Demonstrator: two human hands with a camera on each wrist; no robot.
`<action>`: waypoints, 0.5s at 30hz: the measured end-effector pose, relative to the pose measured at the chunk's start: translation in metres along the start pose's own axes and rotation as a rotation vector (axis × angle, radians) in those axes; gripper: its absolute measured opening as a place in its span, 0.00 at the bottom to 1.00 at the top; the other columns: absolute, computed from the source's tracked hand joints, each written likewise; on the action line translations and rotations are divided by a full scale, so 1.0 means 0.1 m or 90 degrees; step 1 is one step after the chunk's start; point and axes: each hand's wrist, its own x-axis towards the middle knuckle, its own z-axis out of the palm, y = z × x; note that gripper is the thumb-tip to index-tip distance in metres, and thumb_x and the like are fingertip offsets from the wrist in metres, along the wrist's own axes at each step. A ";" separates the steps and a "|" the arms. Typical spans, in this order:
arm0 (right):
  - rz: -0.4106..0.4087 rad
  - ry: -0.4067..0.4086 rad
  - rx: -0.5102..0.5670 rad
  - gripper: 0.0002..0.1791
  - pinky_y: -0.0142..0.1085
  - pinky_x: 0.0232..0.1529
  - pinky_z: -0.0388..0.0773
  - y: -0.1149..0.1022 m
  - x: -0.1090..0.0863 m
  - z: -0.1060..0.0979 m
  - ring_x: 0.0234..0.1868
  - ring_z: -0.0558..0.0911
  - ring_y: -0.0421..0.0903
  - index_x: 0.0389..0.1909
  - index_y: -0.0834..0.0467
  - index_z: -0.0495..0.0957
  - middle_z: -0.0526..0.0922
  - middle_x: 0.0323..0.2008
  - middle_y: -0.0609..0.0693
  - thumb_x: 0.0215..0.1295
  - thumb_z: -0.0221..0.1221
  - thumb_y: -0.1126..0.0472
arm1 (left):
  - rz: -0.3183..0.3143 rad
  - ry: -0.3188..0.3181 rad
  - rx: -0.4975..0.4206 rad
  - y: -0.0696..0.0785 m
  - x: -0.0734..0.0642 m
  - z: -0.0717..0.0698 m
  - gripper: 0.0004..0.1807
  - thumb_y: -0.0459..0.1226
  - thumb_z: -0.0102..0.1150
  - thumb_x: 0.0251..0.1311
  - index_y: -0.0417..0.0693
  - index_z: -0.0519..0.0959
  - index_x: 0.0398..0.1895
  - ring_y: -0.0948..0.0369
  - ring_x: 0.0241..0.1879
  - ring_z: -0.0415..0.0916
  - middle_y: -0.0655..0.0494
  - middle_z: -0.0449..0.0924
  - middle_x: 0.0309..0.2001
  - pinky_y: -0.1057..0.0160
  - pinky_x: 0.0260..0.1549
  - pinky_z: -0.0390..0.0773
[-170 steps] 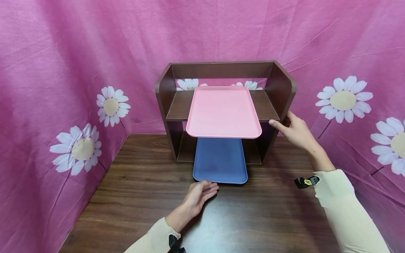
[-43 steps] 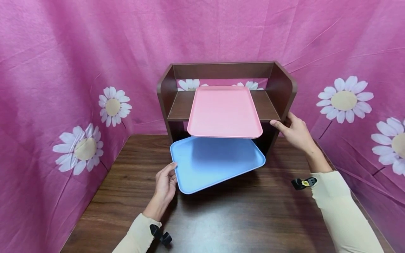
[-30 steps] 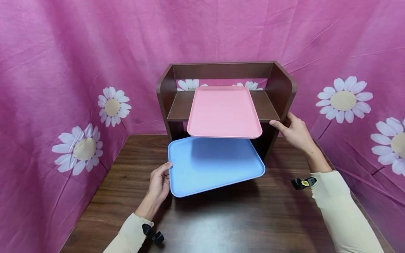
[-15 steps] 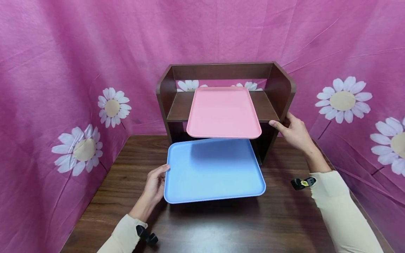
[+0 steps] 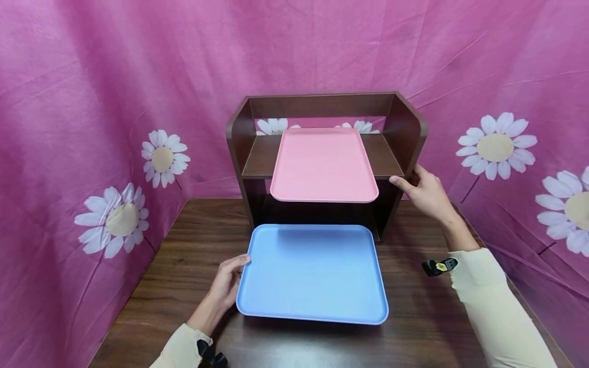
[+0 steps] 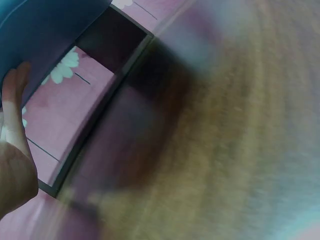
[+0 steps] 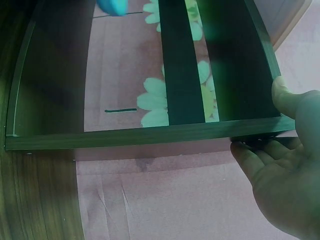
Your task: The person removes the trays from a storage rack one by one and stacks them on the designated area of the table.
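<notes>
A blue tray point(image 5: 313, 271), its long sides running crosswise, extends to the right from the grip of a person's left hand point(image 5: 223, 283) in front of a small brown shelf unit point(image 5: 409, 130). The left hand pinches the tray by its left rim, the thumb over the edge and the other fingers curled beneath, leaving no more gap between them than the rim's own thickness. A dark shadow falls on the wooden table point(image 5: 202, 245) under the tray's near edge. The wrist view from that side, much of it blurred, shows fingers against the blue surface just beside the camera.

Beyond the left hand's grip and to its right, a pink tray point(image 5: 324, 168) rests on the unit's upper shelf, its near edge jutting out past the shelf front. Below it, the dark lower compartment lies directly behind the blue tray.

Well apart from the left hand's grip, farther forward and to the right, the right hand point(image 5: 430, 194) grips the unit's right side panel. Its thumb lies at the panel's front edge, level with the upper shelf, and its fingers press the outer face, the panel filling the space between.

Farthest from both grips, a pink curtain point(image 5: 322, 46) printed with white daisies point(image 5: 121, 220) hangs behind the unit and along both sides of the table.
</notes>
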 end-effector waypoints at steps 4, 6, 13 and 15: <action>0.002 -0.003 0.001 0.28 0.31 0.39 0.72 0.00 -0.01 0.01 0.43 0.79 0.53 0.61 0.63 0.76 0.88 0.48 0.67 0.76 0.63 0.44 | -0.013 -0.006 0.002 -0.07 -0.03 -0.04 0.21 0.29 0.47 0.73 0.57 0.87 0.31 0.72 0.25 0.83 0.66 0.85 0.22 0.73 0.27 0.83; 0.003 -0.002 0.000 0.28 0.31 0.39 0.71 0.00 -0.01 0.01 0.44 0.79 0.54 0.61 0.63 0.76 0.88 0.48 0.67 0.77 0.63 0.44 | -0.018 -0.013 0.005 -0.09 -0.05 -0.07 0.20 0.29 0.47 0.73 0.57 0.87 0.31 0.72 0.25 0.83 0.66 0.85 0.23 0.73 0.28 0.83; 0.003 -0.004 0.003 0.29 0.32 0.41 0.72 0.01 0.00 0.01 0.47 0.80 0.57 0.63 0.63 0.75 0.87 0.51 0.68 0.77 0.62 0.44 | -0.028 -0.043 0.009 -0.13 -0.10 -0.14 0.20 0.30 0.47 0.74 0.58 0.87 0.32 0.74 0.25 0.80 0.68 0.83 0.23 0.75 0.26 0.79; 0.003 -0.003 0.004 0.29 0.31 0.41 0.72 0.01 0.00 0.01 0.47 0.80 0.56 0.63 0.63 0.75 0.87 0.51 0.68 0.77 0.63 0.44 | -0.028 -0.049 0.006 -0.15 -0.11 -0.15 0.20 0.29 0.47 0.74 0.58 0.86 0.32 0.74 0.24 0.79 0.69 0.82 0.22 0.76 0.25 0.78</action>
